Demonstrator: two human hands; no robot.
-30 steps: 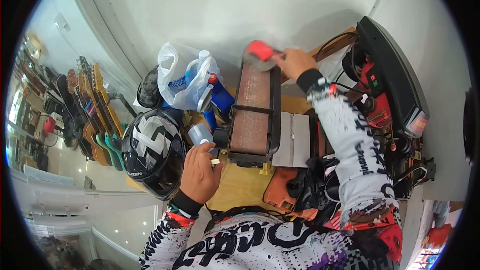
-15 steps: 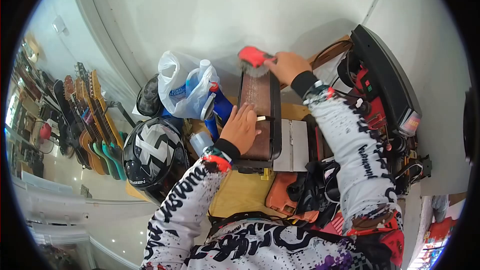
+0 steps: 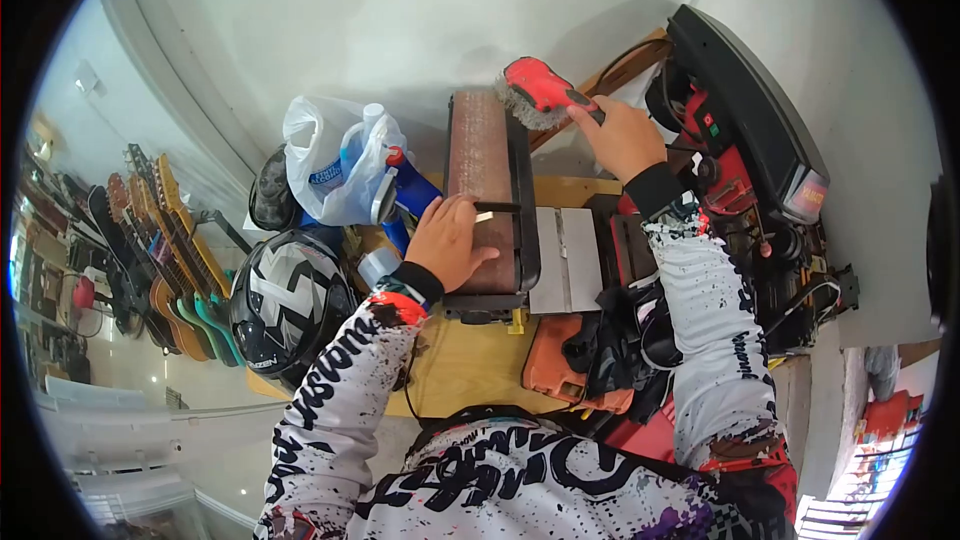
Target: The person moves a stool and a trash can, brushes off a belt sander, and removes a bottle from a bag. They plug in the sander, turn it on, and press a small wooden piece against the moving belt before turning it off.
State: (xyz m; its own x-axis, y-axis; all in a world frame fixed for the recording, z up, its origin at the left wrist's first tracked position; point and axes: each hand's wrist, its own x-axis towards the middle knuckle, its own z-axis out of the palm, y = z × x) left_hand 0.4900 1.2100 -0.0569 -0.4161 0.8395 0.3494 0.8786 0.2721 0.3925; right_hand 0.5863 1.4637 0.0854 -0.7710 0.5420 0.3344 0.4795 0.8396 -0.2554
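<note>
A belt sander (image 3: 531, 258) with a long brown abrasive belt (image 3: 478, 145) stands on the wooden bench, its belt marked with pale dusty streaks. My left hand (image 3: 448, 242) rests on the near part of the belt, thumb apart from the fingers, with nothing visible in it. My right hand (image 3: 628, 138) is closed round the dark grip of a scrub brush (image 3: 541, 90) with a red body and grey bristles. The brush hangs just right of the belt's far end, bristles turned toward the belt and down.
A white plastic bag (image 3: 335, 165) with bottles and a black-and-white helmet (image 3: 292, 300) stand at the left. At the right are a black-and-red machine (image 3: 755, 110), an orange case (image 3: 555, 365) and black straps. Several guitars (image 3: 185, 250) stand at far left.
My right hand has drawn the brush from over the belt's far end to its right side. My left hand stays on the belt. The whole view has shifted slightly.
</note>
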